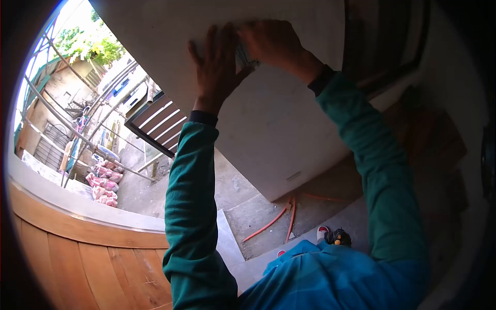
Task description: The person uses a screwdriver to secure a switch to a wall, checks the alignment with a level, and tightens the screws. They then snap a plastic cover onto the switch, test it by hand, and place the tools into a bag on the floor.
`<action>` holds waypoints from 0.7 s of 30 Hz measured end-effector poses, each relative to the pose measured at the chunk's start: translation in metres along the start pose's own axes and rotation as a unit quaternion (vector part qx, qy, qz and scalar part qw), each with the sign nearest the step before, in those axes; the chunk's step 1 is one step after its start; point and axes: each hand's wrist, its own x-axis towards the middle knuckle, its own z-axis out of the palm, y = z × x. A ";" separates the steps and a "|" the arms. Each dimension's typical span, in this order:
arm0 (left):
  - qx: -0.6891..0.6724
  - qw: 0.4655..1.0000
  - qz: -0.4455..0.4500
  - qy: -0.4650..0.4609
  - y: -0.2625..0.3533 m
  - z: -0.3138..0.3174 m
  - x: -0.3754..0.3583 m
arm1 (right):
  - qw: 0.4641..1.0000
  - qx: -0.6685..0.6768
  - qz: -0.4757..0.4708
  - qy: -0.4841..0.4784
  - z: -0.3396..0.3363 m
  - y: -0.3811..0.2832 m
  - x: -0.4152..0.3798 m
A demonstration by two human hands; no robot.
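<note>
Both hands are raised against a pale wall face (pixel 289 124) at the top of the view. My left hand (pixel 214 70) lies on that face with its fingers stretched and spread, the thumb pointing right. Close beside it, my right hand (pixel 271 44) is curled with bent fingers; its fingertips and whatever they may grip are hidden. Between the two hands shows a small greenish-grey patch or opening (pixel 242 56), too dim to name. Dark cuffs and green sleeves cover both wrists and arms.
Bolt cutters or a similar tool with orange handles (pixel 289 217) lie on the floor below the wall. Near my feet is a dark bundle (pixel 338 237). Wooden panelling (pixel 98 258) is at lower left. Outside are scaffold poles (pixel 85 137), a slatted frame (pixel 157 124) and several stacked sacks (pixel 106 181).
</note>
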 end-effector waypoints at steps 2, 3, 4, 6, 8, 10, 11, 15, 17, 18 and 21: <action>-0.041 0.999 0.000 0.028 0.001 0.000 0.001 | 0.999 0.040 0.012 -0.004 -0.001 0.003 -0.001; -0.035 0.999 0.008 0.030 -0.006 -0.003 0.002 | 0.999 0.040 0.018 0.004 -0.003 -0.003 0.002; -0.041 0.998 0.005 0.045 -0.002 -0.002 0.002 | 0.998 0.050 0.001 0.037 -0.005 -0.003 0.000; -0.049 0.997 -0.002 0.060 0.001 0.000 0.001 | 0.996 0.058 -0.019 0.066 -0.009 -0.004 -0.002; -0.055 0.997 0.005 0.051 0.000 0.000 -0.002 | 0.999 0.022 0.016 0.023 -0.010 -0.008 -0.004; -0.050 0.998 0.002 0.040 -0.001 -0.001 0.000 | 0.999 0.025 -0.001 0.039 -0.006 -0.006 -0.003; -0.050 0.998 0.002 0.024 0.000 -0.002 0.000 | 0.998 0.028 -0.014 0.050 -0.005 -0.004 -0.003; -0.041 0.999 -0.002 0.011 0.002 -0.004 0.001 | 1.000 0.027 0.014 -0.006 -0.010 -0.005 -0.004; -0.071 0.997 -0.009 0.019 0.002 -0.003 0.001 | 0.998 0.024 0.003 0.059 -0.004 -0.004 -0.004; -0.069 0.997 -0.011 0.021 0.001 -0.004 0.001 | 0.998 0.024 -0.001 0.061 -0.005 -0.004 -0.002; -0.074 0.996 0.001 0.039 0.002 -0.003 -0.002 | 0.999 0.008 0.031 -0.030 -0.008 -0.005 -0.003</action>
